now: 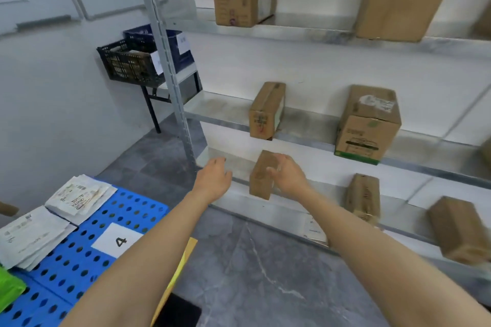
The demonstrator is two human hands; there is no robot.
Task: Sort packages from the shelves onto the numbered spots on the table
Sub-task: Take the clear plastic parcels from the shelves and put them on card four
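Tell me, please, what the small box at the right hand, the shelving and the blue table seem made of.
The small box looks like matte brown cardboard. The shelving: dull-sheened grey metal, probably galvanised steel, slotted upright. The blue table: likely moulded plastic, regular round holes.

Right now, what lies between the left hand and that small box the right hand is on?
Nothing: the head view shows only bare shelf between the left hand and the small box the right hand grips.
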